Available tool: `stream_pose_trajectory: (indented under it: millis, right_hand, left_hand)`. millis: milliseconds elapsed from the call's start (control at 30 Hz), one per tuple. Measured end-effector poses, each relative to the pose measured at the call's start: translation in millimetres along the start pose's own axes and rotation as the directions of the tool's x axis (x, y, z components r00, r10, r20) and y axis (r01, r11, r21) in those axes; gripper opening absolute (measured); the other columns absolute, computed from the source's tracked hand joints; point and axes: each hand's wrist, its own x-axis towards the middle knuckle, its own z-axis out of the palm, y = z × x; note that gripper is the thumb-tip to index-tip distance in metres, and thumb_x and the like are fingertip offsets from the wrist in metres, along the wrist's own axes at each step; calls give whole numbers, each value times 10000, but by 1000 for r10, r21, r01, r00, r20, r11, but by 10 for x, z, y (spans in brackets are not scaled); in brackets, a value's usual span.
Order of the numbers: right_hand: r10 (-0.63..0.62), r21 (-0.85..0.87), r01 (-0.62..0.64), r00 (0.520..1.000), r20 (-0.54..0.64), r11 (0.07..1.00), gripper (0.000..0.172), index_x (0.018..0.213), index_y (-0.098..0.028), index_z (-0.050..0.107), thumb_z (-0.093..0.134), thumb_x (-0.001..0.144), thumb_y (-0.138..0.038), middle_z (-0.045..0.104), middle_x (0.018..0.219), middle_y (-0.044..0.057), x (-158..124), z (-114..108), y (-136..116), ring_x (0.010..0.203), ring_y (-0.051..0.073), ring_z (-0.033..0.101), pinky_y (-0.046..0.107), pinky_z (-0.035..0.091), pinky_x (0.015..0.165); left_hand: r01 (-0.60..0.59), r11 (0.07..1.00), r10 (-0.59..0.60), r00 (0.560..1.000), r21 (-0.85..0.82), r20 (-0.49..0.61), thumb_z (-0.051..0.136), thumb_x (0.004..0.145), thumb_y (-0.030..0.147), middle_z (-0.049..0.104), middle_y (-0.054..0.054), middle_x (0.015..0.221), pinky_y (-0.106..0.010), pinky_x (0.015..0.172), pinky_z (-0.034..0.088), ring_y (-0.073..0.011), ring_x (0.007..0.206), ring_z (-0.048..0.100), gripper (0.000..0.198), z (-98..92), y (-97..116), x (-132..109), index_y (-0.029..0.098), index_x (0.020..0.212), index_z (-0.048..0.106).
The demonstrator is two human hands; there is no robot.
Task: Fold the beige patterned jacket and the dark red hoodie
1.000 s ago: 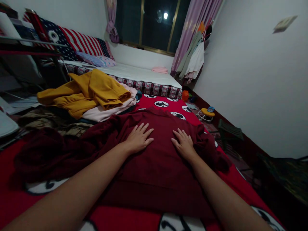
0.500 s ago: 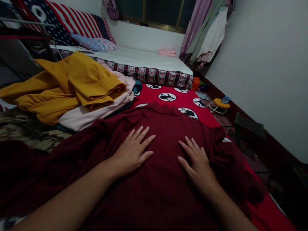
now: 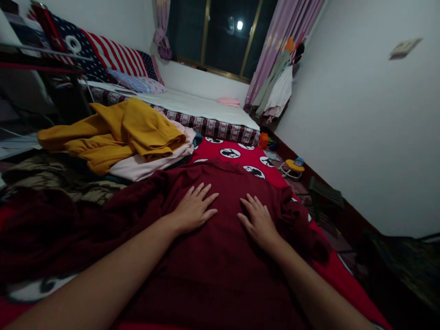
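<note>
While the left hand and right hand stay flat, apart, on the maroon garment, little changes. Smoothing seems unfinished: one sleeve bunches near the red cover's right edge.

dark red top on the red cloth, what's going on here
A person has the left hand and right hand resting palm down, fingers spread, on a dark red top. It lies spread over a red patterned cloth, its sleeves rumpled out to either side. Further off to the left, a yellow garment lies heaped on a pale pink one.
</note>
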Motion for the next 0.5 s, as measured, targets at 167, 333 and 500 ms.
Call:
stream_pose_trajectory:
  millis: [167,333,500]
  right_hand:
    - [-236,-62,248,960,149,967,631,1504,-310,247,334,941,-583,132,1603,26,672,-13,-62,1471,268,88,576,154,1143]
    - [-80,-185,83,996,25,979,623,1511,-314,225,265,955,-593,140,1603,44,1547,67,259,1466,283,113,561,170,1137]
    - [116,-163,-120,993,-35,979,638,1494,-299,288,220,946,-620,252,1573,81,1911,52,498,1440,317,203,571,194,1118]
  left_hand:
    - [26,999,-26,1000,-40,-6,433,920,528,266,-90,1563,-549,1155,147,-316,1454,172,562,6,21,32,295,1431,427]
    - [201,956,-224,970,-214,-94,373,921,587,303,-93,1550,-535,1157,179,-313,1456,164,585,1,-125,145,256,1387,496]
    - [191,848,-355,897,-494,-262,323,967,368,529,-108,1395,-369,1130,333,-206,1316,464,459,-24,-389,236,147,1223,633]
